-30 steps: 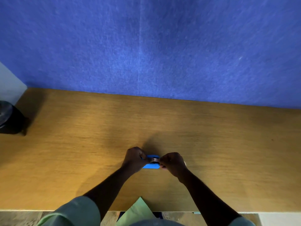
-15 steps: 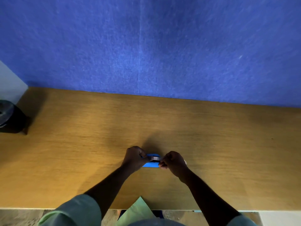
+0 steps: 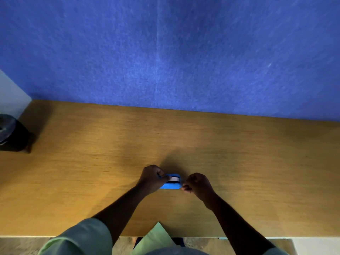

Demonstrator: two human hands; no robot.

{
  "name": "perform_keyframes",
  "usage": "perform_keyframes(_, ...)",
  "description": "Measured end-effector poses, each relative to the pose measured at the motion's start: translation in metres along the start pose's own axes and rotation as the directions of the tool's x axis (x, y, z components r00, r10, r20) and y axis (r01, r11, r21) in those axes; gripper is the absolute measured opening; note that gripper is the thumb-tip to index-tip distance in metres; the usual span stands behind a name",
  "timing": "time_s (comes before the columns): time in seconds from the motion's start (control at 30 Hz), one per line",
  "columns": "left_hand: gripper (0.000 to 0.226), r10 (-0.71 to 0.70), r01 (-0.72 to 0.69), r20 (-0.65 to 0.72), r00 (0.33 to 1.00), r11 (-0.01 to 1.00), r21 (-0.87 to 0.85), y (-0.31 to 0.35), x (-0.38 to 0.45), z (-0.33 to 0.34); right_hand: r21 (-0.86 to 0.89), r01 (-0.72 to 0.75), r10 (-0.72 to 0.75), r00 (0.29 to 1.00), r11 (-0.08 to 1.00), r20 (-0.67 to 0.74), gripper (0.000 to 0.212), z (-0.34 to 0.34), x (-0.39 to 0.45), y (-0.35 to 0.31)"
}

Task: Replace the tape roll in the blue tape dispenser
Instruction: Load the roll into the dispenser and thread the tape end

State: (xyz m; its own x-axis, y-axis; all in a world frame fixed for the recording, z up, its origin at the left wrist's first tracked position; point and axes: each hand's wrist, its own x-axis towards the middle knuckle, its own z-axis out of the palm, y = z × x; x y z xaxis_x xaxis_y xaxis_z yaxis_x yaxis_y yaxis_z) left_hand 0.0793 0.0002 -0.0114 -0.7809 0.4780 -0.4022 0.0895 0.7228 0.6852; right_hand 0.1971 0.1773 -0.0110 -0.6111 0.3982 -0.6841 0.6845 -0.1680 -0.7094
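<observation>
- The small blue plastic tape dispenser (image 3: pixel 171 183) lies on the light brown wooden desk (image 3: pixel 239 162), near its front edge and about midway along its width.
- Its long axis runs left to right, parallel to the desk's front edge; one end is hidden under the left hand, the other, rounded end points toward the right hand.
- Its open top faces up, and inside the cavity sits a pale strip of the tape roll (image 3: pixel 173 179), with a dark gap beside it; how the roll is seated cannot be told.
- The left hand (image 3: pixel 152 178) is curled around the dispenser's left end, fingers closed on it.
- The right hand (image 3: pixel 197 184) is just beside the dispenser's right end, fingers curled in, thumb and forefinger pressed together at the tip; whether they pinch tape is too small to tell.
- A dark round container (image 3: pixel 11 134) stands at the desk's far left; its contents are unclear.
- A blue felt wall panel (image 3: pixel 165 52) rises behind the desk.
</observation>
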Motion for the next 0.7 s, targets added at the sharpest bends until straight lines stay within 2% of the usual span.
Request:
perform_keyframes(0.2, 0.028, -0.001, 0.001, 0.033, 0.999, 1.0, 0.023, 0.001, 0.008, -0.004, 0.066, -0.104, 0.111, 0.988, 0.992, -0.106, 0.016, -0.001, -0.011, 0.002)
perform_keyframes(0.3, 0.029, 0.005, -0.005, 0.03, 1.0, 1.0, 0.012, 0.003, 0.012, -0.006, 0.13, -0.204, 0.213, 0.975, 0.97, -0.057, 0.025, 0.005, -0.017, 0.004)
perform_keyframes(0.43, 0.016, 0.018, -0.015, 0.073, 0.997, 0.999, -0.04, 0.01, 0.019, -0.006, 0.267, -0.324, 0.328, 0.944, 0.907, 0.031, 0.016, 0.017, -0.026, 0.012)
perform_keyframes(0.57, 0.03, -0.011, 0.015, 0.223, 0.975, 1.0, -0.016, 0.021, 0.024, -0.002, 0.476, -0.34, 0.325, 0.939, 0.811, 0.117, 0.015, 0.028, -0.03, 0.012)
perform_keyframes(0.7, 0.046, -0.082, 0.066, 0.313, 0.946, 0.996, 0.062, 0.026, 0.027, 0.001, 0.57, -0.333, 0.323, 0.938, 0.751, 0.123, 0.024, 0.035, -0.027, 0.009)
